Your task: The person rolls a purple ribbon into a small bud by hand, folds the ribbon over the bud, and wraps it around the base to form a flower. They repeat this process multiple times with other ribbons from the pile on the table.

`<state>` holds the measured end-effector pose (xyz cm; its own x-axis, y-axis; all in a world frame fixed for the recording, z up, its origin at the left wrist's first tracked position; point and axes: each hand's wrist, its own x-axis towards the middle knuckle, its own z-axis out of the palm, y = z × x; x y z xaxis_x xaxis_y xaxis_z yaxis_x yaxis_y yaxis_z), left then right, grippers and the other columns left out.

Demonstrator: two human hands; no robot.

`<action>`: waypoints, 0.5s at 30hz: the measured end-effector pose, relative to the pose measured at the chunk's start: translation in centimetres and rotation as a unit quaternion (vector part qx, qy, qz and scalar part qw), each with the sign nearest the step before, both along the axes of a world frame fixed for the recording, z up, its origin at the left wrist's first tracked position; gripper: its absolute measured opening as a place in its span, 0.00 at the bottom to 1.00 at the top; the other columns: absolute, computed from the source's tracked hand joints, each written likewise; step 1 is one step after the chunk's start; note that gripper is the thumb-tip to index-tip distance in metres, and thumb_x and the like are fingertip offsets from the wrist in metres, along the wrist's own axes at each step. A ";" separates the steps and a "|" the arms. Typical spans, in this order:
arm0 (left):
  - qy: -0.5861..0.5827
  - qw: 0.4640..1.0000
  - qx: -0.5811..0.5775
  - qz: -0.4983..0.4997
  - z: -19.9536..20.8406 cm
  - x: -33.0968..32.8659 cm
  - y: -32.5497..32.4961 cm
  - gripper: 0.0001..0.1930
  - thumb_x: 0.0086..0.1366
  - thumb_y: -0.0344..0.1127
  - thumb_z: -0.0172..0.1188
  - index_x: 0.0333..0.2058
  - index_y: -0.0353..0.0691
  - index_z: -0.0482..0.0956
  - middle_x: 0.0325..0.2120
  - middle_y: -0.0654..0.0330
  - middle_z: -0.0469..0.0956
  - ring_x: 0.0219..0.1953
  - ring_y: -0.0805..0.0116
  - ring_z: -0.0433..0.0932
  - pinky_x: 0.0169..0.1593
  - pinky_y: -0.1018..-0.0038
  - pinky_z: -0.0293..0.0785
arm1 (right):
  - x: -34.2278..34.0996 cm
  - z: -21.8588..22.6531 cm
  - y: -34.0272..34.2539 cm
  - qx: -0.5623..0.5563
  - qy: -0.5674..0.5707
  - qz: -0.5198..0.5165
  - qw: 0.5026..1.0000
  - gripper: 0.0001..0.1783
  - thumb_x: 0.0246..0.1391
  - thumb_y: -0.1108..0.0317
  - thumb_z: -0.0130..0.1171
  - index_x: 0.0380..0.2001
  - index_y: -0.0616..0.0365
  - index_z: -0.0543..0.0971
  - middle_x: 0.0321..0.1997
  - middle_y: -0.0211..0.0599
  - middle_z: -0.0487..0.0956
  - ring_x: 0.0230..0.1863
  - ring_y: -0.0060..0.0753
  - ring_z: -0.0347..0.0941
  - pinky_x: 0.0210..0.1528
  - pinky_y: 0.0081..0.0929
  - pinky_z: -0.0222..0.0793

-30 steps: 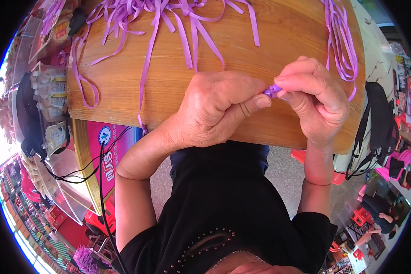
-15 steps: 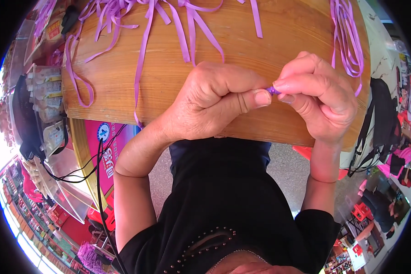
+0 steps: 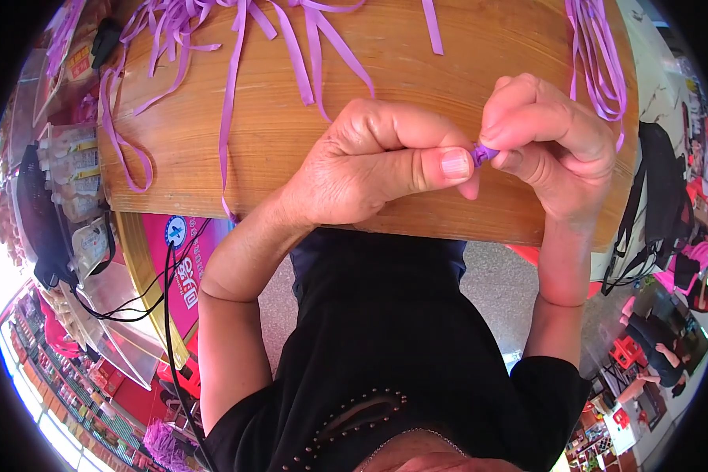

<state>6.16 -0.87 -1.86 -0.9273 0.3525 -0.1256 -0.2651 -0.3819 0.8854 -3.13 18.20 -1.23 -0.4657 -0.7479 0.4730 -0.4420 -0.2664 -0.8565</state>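
Between my two hands, above the near right part of the wooden table [image 3: 417, 75], is a small purple piece of twisted or knotted ribbon [image 3: 484, 154]. My left hand [image 3: 370, 161] pinches its left end between thumb and forefinger. At the other end, the thumb and fingertips of my right hand [image 3: 554, 145] are closed on it. Much of the piece is covered by the fingers, so its full shape is hidden. Purple ribbon strips [image 3: 232, 102] trail across the table beyond my left hand, and a looped bundle of purple ribbon [image 3: 598, 63] hangs at the right edge.
A black bag [image 3: 653, 189] sits right of the table. Packaged goods [image 3: 75, 169] stand at the left edge, with a black cable [image 3: 169, 307] running below. Farther off at lower right is another person [image 3: 657, 346] near a red stool [image 3: 628, 352].
More of the purple ribbon piece shows between my fingertips. My right fingers have shifted on it, and a left fingertip now shows below the thumb. The view has moved slightly.
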 end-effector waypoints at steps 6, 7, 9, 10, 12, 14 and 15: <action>0.000 1.000 0.031 -0.002 -0.6 -0.2 0.0 0.08 0.64 0.34 0.58 0.31 0.36 0.81 0.27 0.64 0.80 0.34 0.80 0.74 0.42 0.81 0.71 | 0.1 -0.5 -0.4 -0.023 -0.125 0.006 0.992 0.08 0.45 0.83 0.62 0.32 0.66 0.80 0.31 0.38 0.77 0.32 0.23 0.74 0.34 0.15 0.70; -0.001 0.999 0.033 0.000 -0.6 -0.2 0.0 0.08 0.64 0.34 0.58 0.31 0.36 0.81 0.27 0.64 0.80 0.34 0.80 0.74 0.42 0.81 0.71 | 0.1 -0.6 -0.3 -0.022 -0.124 0.004 0.992 0.08 0.45 0.83 0.62 0.32 0.66 0.80 0.31 0.38 0.77 0.32 0.23 0.74 0.34 0.15 0.70; 0.002 0.999 0.036 0.001 -0.8 -0.2 0.0 0.08 0.64 0.34 0.58 0.31 0.36 0.82 0.27 0.64 0.80 0.33 0.80 0.74 0.41 0.81 0.71 | 0.1 -0.5 -0.3 -0.021 -0.123 0.003 0.992 0.08 0.45 0.83 0.62 0.32 0.65 0.80 0.30 0.37 0.77 0.32 0.22 0.74 0.34 0.15 0.70; 0.005 0.999 0.038 0.001 -0.8 -0.2 0.0 0.09 0.64 0.35 0.58 0.31 0.36 0.82 0.27 0.64 0.80 0.33 0.81 0.74 0.41 0.81 0.71 | 0.3 -0.5 -0.3 -0.019 -0.117 -0.003 0.993 0.08 0.45 0.83 0.62 0.32 0.65 0.80 0.31 0.37 0.77 0.32 0.23 0.74 0.33 0.15 0.69; -0.004 0.999 0.039 0.002 -0.8 -0.1 -0.1 0.09 0.64 0.35 0.58 0.31 0.36 0.82 0.27 0.65 0.80 0.33 0.81 0.73 0.40 0.82 0.70 | 0.3 -0.4 -0.4 -0.017 -0.111 -0.007 0.994 0.08 0.45 0.83 0.62 0.32 0.65 0.80 0.31 0.38 0.77 0.32 0.23 0.74 0.33 0.15 0.69; -0.010 0.999 0.042 0.002 -0.8 -0.1 -0.2 0.09 0.64 0.35 0.58 0.31 0.36 0.82 0.27 0.65 0.80 0.32 0.81 0.73 0.40 0.82 0.70 | 0.2 -0.2 -0.4 -0.001 -0.061 -0.026 0.998 0.08 0.44 0.83 0.63 0.31 0.65 0.80 0.30 0.38 0.78 0.32 0.23 0.74 0.32 0.15 0.68; -0.010 0.999 0.041 0.003 -0.8 -0.2 -0.2 0.09 0.64 0.35 0.58 0.31 0.36 0.82 0.27 0.65 0.80 0.32 0.82 0.73 0.39 0.82 0.70 | 0.2 -0.2 -0.3 -0.001 -0.061 -0.026 0.998 0.08 0.44 0.83 0.63 0.31 0.65 0.80 0.30 0.38 0.78 0.32 0.23 0.74 0.32 0.15 0.68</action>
